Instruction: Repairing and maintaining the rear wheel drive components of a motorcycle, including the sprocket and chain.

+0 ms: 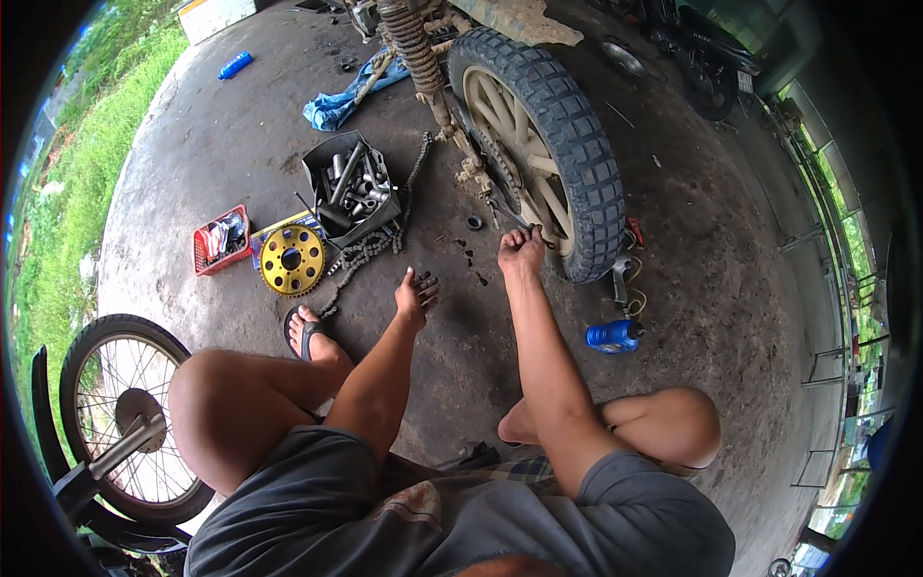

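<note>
A motorcycle rear wheel (538,144) with a knobbly tyre and pale spokes stands ahead of me, slightly right. My right hand (522,252) is closed beside its lower rim, around a slim metal tool (505,213) that looks like a wrench. The tool's far end reaches the parts near the hub; the grip hides its middle. My left hand (416,296) hovers over the floor with fingers apart, holding nothing. To its left lie a loose drive chain (358,252) and a gold sprocket (292,261). A small dark ring (474,222) rests on the floor between hands and wheel.
A dark bin (327,226) of sockets and tools stands left of the wheel, near a red basket (221,264). A blue bottle (612,336) lies at right. Blue cloth (332,112) lies farther off. Another motorcycle's spoked wheel (96,413) stands by my left knee.
</note>
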Demonstrator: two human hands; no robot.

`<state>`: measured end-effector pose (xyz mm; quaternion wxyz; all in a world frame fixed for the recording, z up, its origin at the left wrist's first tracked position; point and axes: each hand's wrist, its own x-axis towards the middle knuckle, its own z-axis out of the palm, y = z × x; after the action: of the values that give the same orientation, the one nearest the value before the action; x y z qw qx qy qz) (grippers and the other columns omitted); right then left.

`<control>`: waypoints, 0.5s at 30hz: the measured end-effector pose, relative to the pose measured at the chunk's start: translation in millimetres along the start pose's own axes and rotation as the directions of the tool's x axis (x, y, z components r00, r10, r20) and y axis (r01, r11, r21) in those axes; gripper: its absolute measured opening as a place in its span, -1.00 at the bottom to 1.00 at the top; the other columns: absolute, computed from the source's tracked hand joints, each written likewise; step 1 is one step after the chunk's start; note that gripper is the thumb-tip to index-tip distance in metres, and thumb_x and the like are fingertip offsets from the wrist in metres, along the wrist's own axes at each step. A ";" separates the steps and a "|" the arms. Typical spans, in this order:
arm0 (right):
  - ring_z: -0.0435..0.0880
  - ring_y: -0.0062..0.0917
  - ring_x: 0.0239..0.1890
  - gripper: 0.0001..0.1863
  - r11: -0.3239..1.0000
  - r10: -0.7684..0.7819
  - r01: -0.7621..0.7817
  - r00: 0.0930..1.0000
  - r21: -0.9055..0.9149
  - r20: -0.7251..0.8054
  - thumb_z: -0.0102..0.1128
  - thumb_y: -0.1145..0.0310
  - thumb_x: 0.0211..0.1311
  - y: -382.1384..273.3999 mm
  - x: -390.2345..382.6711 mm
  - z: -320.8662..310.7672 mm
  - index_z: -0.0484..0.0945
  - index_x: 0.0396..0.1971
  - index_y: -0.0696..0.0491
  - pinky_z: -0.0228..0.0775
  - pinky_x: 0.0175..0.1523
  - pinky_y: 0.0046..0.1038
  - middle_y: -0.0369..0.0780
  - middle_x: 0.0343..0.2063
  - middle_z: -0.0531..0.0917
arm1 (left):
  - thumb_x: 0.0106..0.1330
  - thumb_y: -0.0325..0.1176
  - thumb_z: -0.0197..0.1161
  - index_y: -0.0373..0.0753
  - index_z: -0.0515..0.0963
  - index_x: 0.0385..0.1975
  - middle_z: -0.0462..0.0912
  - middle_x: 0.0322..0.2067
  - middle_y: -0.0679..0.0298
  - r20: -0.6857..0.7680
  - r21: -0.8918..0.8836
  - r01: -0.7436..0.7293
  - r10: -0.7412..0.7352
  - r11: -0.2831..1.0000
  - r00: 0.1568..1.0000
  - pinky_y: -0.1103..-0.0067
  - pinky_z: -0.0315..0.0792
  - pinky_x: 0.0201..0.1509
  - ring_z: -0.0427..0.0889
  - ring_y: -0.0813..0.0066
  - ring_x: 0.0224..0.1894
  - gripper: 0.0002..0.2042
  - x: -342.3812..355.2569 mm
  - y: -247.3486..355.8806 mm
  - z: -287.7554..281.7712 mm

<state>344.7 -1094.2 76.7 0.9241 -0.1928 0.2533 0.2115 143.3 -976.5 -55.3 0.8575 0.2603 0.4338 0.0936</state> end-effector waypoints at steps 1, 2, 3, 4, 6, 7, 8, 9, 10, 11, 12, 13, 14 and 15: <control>0.18 -0.64 -0.67 -0.59 0.992 -0.118 0.120 0.992 -0.046 0.044 -0.01 0.08 0.59 3.1 -6.2 5.7 0.28 -0.51 -0.06 0.05 -0.56 -0.54 -0.42 -0.65 0.22 | 0.44 0.29 -0.04 -0.07 0.54 0.17 0.68 0.06 0.32 0.008 0.010 0.002 -0.002 1.000 1.000 0.43 0.37 0.11 0.57 0.37 0.03 -0.39 0.2 -0.5 1.6; 0.18 -0.64 -0.67 -0.59 0.992 -0.108 0.114 0.989 -0.049 0.102 -0.01 0.08 0.59 5.7 -13.8 12.3 0.28 -0.51 -0.06 0.05 -0.56 -0.54 -0.42 -0.65 0.22 | 0.44 0.29 -0.04 -0.07 0.55 0.17 0.68 0.06 0.33 0.000 0.022 0.013 -0.013 1.000 1.000 0.43 0.37 0.11 0.56 0.38 0.03 -0.39 0.1 -1.5 3.4; 0.20 -0.66 -0.68 -0.63 0.928 -0.266 0.293 0.954 -0.231 0.139 0.02 0.10 0.58 7.4 -22.4 19.4 0.33 -0.47 -0.06 0.06 -0.56 -0.56 -0.43 -0.65 0.26 | 0.44 0.29 -0.04 -0.07 0.55 0.17 0.68 0.06 0.33 0.016 0.016 0.006 -0.006 1.000 1.000 0.43 0.37 0.11 0.56 0.38 0.03 -0.39 0.2 -1.7 4.5; 0.21 -0.69 -0.68 -0.67 0.793 -0.410 0.468 0.884 -0.390 0.226 0.04 0.12 0.57 11.8 -32.6 25.2 0.38 -0.44 -0.05 0.07 -0.57 -0.58 -0.44 -0.64 0.29 | 0.44 0.29 -0.05 -0.07 0.55 0.15 0.68 0.05 0.33 0.019 0.023 0.010 -0.010 1.000 1.000 0.43 0.37 0.10 0.57 0.38 0.02 -0.40 0.2 -1.8 5.2; 0.40 -0.57 -0.68 -0.78 0.439 -0.433 0.731 0.682 -0.523 0.590 0.11 0.22 0.53 30.5 -56.8 31.0 0.50 -0.33 -0.01 0.24 -0.55 -0.53 -0.32 -0.58 0.51 | 0.45 0.29 -0.05 -0.07 0.56 0.14 0.68 0.05 0.32 0.023 0.024 0.013 -0.014 1.000 1.000 0.44 0.38 0.09 0.58 0.38 0.00 -0.40 0.0 -2.8 8.4; 0.49 -0.42 -0.63 -0.79 0.073 -0.468 0.878 0.449 -0.473 0.761 0.11 0.23 0.53 44.6 -65.1 36.5 0.53 -0.30 0.03 0.32 -0.51 -0.45 -0.23 -0.56 0.56 | 0.45 0.29 -0.06 -0.07 0.57 0.13 0.69 0.04 0.32 0.018 0.029 0.007 -0.007 1.000 1.000 0.45 0.38 0.07 0.58 0.38 -0.01 -0.41 -0.8 -3.3 8.9; 0.59 -0.28 -0.59 -0.78 -0.283 -0.389 0.904 0.196 -0.320 0.900 0.10 0.25 0.53 57.2 -71.9 41.4 0.55 -0.28 0.07 0.40 -0.46 -0.37 -0.15 -0.53 0.62 | 0.45 0.29 -0.06 -0.07 0.57 0.12 0.69 0.03 0.32 -0.007 0.039 0.007 -0.006 0.999 1.000 0.45 0.39 0.05 0.59 0.38 -0.03 -0.41 -1.4 -3.5 9.4; 0.63 -0.18 -0.51 -0.78 -0.341 -0.337 0.872 0.235 -0.350 0.912 0.09 0.26 0.53 64.9 -82.4 38.3 0.55 -0.26 0.10 0.44 -0.42 -0.31 -0.10 -0.49 0.64 | 0.45 0.29 -0.06 -0.07 0.57 0.12 0.69 0.03 0.32 0.012 0.034 -0.003 0.003 0.999 1.000 0.45 0.39 0.05 0.59 0.38 -0.03 -0.41 -2.2 -3.8 10.2; 0.68 -0.08 -0.44 -0.77 -0.395 -0.281 0.847 0.256 -0.355 0.925 0.07 0.27 0.53 69.3 -90.4 35.3 0.56 -0.23 0.13 0.47 -0.38 -0.25 -0.05 -0.44 0.67 | 0.45 0.28 -0.06 -0.07 0.57 0.11 0.69 0.02 0.32 0.007 0.031 -0.004 0.004 1.000 1.000 0.45 0.40 0.03 0.60 0.38 -0.04 -0.42 -3.1 -4.0 10.7; 0.71 -0.20 -0.48 -0.76 -0.437 -0.294 0.840 0.205 -0.322 0.934 0.06 0.26 0.54 71.9 -92.4 36.9 0.55 -0.27 0.12 0.47 -0.41 -0.28 -0.09 -0.50 0.68 | 0.45 0.28 -0.06 -0.07 0.57 0.11 0.70 0.01 0.32 -0.013 0.036 -0.001 0.002 0.999 1.000 0.45 0.40 0.02 0.60 0.38 -0.05 -0.42 -3.8 -2.9 10.1; 0.71 -0.20 -0.48 -0.76 -0.428 -0.305 0.837 0.222 -0.342 0.926 0.06 0.26 0.54 71.5 -93.2 37.6 0.55 -0.27 0.12 0.47 -0.41 -0.28 -0.09 -0.50 0.68 | 0.45 0.28 -0.06 -0.07 0.57 0.11 0.70 0.01 0.32 -0.005 0.035 -0.008 0.009 0.999 1.000 0.45 0.40 0.02 0.60 0.38 -0.05 -0.42 -4.2 -1.2 9.4; 0.70 -0.27 -0.52 -0.73 -0.249 -0.379 0.843 0.369 -0.477 0.849 0.06 0.25 0.55 65.6 -92.0 38.1 0.54 -0.29 0.13 0.48 -0.42 -0.30 -0.11 -0.54 0.68 | 0.45 0.28 -0.06 -0.07 0.57 0.11 0.70 0.02 0.32 0.008 0.036 -0.015 0.014 0.999 1.000 0.45 0.40 0.02 0.60 0.39 -0.04 -0.42 -4.7 -0.1 8.2; 0.70 -0.33 -0.56 -0.71 -0.058 -0.418 0.808 0.514 -0.586 0.749 0.05 0.23 0.56 57.7 -89.1 38.9 0.53 -0.31 0.14 0.48 -0.43 -0.31 -0.14 -0.58 0.68 | 0.45 0.28 -0.06 -0.07 0.57 0.11 0.70 0.02 0.32 0.007 0.038 -0.011 0.010 0.999 1.000 0.45 0.40 0.02 0.60 0.39 -0.04 -0.42 -5.0 0.9 6.6; 0.67 -0.44 -0.58 -0.65 0.013 -0.498 0.807 0.517 -0.591 0.696 0.03 0.18 0.58 49.7 -84.2 41.6 0.49 -0.36 0.15 0.46 -0.44 -0.38 -0.17 -0.62 0.66 | 0.45 0.28 -0.06 -0.08 0.56 0.13 0.69 0.03 0.31 0.011 0.026 -0.001 0.001 1.000 1.000 0.43 0.40 0.04 0.60 0.39 -0.02 -0.42 -4.5 3.2 4.4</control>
<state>270.7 -1058.0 143.7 0.6790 -0.7053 -0.1611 -0.1247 144.2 -977.0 -48.3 0.8564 0.2723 0.4300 0.0868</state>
